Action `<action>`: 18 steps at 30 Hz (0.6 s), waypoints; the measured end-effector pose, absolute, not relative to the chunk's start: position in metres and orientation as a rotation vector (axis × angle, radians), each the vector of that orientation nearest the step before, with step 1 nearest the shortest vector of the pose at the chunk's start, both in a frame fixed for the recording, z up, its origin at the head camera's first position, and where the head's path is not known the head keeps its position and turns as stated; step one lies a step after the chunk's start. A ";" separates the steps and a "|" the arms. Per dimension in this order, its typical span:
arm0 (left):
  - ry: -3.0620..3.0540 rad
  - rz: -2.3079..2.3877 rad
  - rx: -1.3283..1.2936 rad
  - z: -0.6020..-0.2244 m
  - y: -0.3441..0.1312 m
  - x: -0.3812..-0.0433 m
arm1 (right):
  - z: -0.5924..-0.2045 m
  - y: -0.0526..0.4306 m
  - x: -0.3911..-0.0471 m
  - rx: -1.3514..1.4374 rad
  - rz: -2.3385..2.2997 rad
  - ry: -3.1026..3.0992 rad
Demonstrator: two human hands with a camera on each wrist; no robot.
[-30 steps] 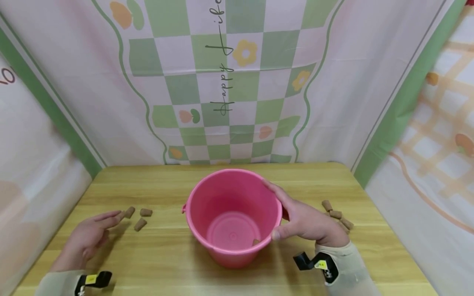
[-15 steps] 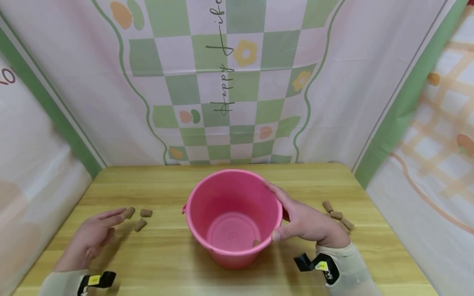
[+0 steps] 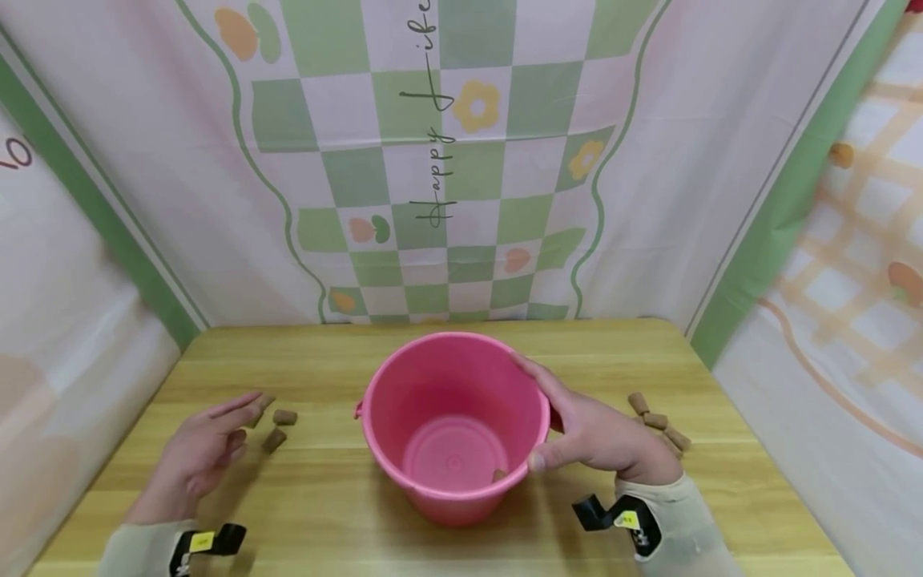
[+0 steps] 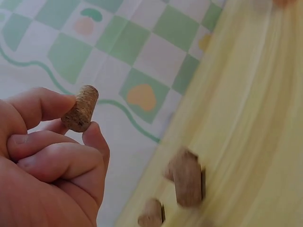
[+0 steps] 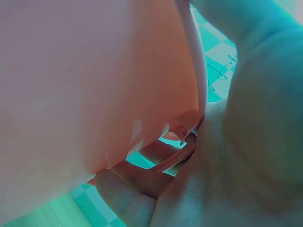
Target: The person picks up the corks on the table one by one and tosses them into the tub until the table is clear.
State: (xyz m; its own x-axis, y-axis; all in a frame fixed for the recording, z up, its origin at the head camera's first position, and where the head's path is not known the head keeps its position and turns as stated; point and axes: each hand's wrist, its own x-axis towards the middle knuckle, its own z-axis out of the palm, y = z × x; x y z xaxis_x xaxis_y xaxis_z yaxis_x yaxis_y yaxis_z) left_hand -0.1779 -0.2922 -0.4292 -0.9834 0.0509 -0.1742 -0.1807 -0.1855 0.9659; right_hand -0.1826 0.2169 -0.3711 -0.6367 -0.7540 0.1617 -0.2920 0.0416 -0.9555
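Observation:
In the left wrist view, my left hand pinches a small brown cork between its fingertips. Seen from the head, the left hand is over the left part of the table, right by a few loose corks; its fingers partly cover one of them. A pink bucket stands in the middle, with one cork showing inside near its front right wall. My right hand grips the bucket's right rim, thumb at the front; the right wrist view has its fingers curled under the rim's outer edge.
On the right of the wooden table lies a small heap of several corks, just beyond the right forearm. A patterned cloth hangs behind the table, with more cloth at both sides. The bucket has a lug on its left.
My left hand has moved right and slightly farther from me, and its fingertips now overlap the nearest loose cork. The right hand and the bucket have stayed in place.

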 end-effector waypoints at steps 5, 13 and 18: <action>2.051 2.212 -0.137 -0.417 -0.276 -0.174 | -0.371 0.216 -0.183 -1.068 -1.624 1.939; 2.059 2.265 -0.079 -0.402 -0.259 -0.169 | -0.371 0.216 -0.183 -1.058 -1.629 1.931; 2.009 2.326 0.043 -0.395 -0.252 -0.167 | -0.371 0.217 -0.182 -1.044 -1.633 1.926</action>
